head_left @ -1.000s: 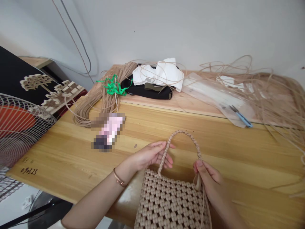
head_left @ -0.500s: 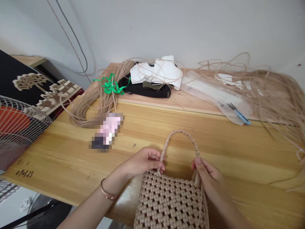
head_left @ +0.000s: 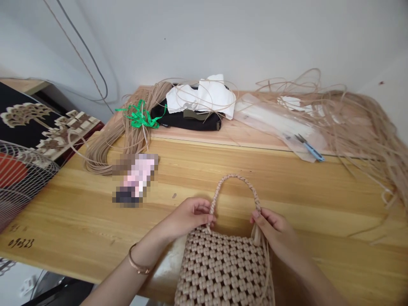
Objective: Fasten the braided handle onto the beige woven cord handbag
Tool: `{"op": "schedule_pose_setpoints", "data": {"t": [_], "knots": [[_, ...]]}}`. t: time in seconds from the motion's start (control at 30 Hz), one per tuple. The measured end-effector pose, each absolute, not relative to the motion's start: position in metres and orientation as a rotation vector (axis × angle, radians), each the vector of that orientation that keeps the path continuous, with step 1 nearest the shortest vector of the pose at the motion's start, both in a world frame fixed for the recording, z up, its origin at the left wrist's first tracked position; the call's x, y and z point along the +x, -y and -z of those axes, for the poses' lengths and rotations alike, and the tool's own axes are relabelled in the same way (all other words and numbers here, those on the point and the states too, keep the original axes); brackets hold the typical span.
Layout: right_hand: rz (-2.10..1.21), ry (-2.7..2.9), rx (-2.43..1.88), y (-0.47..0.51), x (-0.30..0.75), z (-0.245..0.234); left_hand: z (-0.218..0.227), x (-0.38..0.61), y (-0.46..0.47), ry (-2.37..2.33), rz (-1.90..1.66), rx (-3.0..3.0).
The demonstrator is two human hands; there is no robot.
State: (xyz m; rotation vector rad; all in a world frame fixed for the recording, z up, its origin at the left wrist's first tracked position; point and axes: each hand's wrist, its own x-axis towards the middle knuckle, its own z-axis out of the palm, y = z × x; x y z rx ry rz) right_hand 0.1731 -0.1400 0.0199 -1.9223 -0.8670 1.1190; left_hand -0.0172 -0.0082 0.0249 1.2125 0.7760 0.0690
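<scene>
I find the woven bag (head_left: 219, 267) at the lower middle of my head view, by the near edge of the wooden table (head_left: 188, 170); its base lies outside the picture, so I cannot tell what supports it. Its braided handle (head_left: 235, 175) arches above the rim. I note the left hand (head_left: 191, 217) with thumb and fingers closed narrowly around the handle's left foot, just above the rim. The right hand (head_left: 274, 229) pinches the handle's right end between thumb and fingers; below that grip, flat strands (head_left: 256, 236) reach the rim, and loose cord (head_left: 267, 267) hangs along the bag's right side. Beyond, I record a coil of cord (head_left: 100, 155) with a green tie (head_left: 142, 117) at left, a black pouch (head_left: 199, 123) under white material (head_left: 216, 98), and blue-handled snips (head_left: 314, 152) partly on a translucent plastic sleeve (head_left: 270, 121).
</scene>
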Motion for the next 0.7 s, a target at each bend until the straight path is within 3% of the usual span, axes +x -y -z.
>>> {"op": "schedule_pose_setpoints", "data": {"t": [0.13, 0.37, 0.7], "knots": [[-1.102, 0.783, -1.932, 0.136, 0.167, -0.022, -0.05, -0.005, 0.032, -0.958, -0.373, 1.723], [-1.207, 0.657, -1.871, 0.134, 0.163, -0.023, -0.075, 0.048, 0.09, -0.832, -0.143, 1.997], [-1.258, 0.679, -1.744, 0.135, 0.171, -0.021, -0.069, 0.033, 0.064, -0.621, 0.156, 2.3]]}}
